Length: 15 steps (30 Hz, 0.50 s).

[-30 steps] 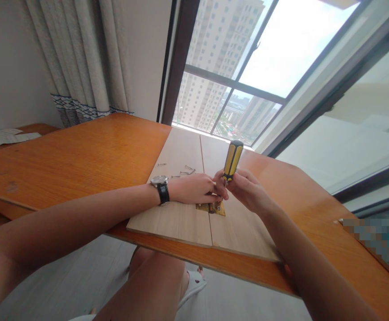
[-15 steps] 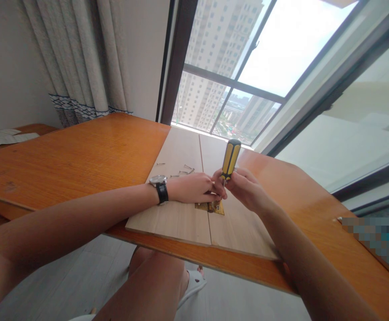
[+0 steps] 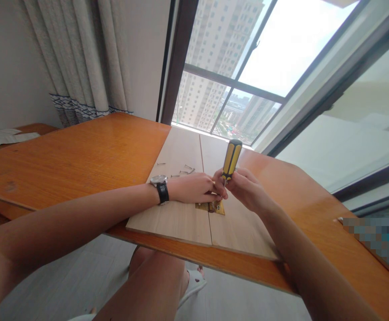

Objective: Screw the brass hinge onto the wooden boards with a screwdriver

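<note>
My right hand (image 3: 246,191) grips a screwdriver with a yellow and black handle (image 3: 232,159), held upright with its tip hidden among my fingers. My left hand (image 3: 192,188) reaches across from the left, its fingertips pinched against the shaft. Whatever they hold is hidden. Just below the hands, a brass hinge plate (image 3: 211,207) lies across the seam between two pale wood boards (image 3: 171,209). Several loose screws (image 3: 185,170) lie on the left board, beyond my left hand.
The boards rest on an orange wooden table top (image 3: 74,160), with a window (image 3: 228,98) beyond its far edge. A wristwatch (image 3: 161,189) sits on my left wrist. My knee and the floor show below the front edge. A blurred patch (image 3: 378,240) covers the right table edge.
The view has shifted slightly. Both hands and the screwdriver stay in almost the same place over the hinge plate.
</note>
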{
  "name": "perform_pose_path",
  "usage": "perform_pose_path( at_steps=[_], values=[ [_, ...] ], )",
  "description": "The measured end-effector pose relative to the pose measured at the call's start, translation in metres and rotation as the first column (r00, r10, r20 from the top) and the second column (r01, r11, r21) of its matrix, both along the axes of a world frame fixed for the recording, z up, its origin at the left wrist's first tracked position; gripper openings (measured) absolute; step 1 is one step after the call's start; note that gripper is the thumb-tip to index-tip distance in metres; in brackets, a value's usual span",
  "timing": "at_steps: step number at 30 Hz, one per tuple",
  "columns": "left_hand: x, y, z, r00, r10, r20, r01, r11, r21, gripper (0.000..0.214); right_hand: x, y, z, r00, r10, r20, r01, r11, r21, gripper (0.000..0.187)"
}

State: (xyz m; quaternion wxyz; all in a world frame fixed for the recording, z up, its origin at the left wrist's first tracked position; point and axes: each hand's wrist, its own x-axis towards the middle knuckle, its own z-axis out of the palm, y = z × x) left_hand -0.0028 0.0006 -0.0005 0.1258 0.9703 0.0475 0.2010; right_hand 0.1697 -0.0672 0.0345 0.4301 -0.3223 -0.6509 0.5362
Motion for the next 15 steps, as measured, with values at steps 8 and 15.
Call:
perform_pose_path(
  at_steps=[8,15],
  values=[
    [-0.0009,-0.0013,0.0022,1.0,-0.007,0.008,0.008,0.998,-0.057,0.024,0.0009,0.0005,-0.0009,1.0,-0.017,0.026,0.017,1.0,0.008,0.043],
    [-0.0011,0.0005,0.0023,1.0,-0.025,-0.001,0.024,0.995,-0.099,0.022,0.0001,0.0005,-0.0007,1.0,-0.011,0.019,0.011,1.0,0.0,0.043]
  ],
)
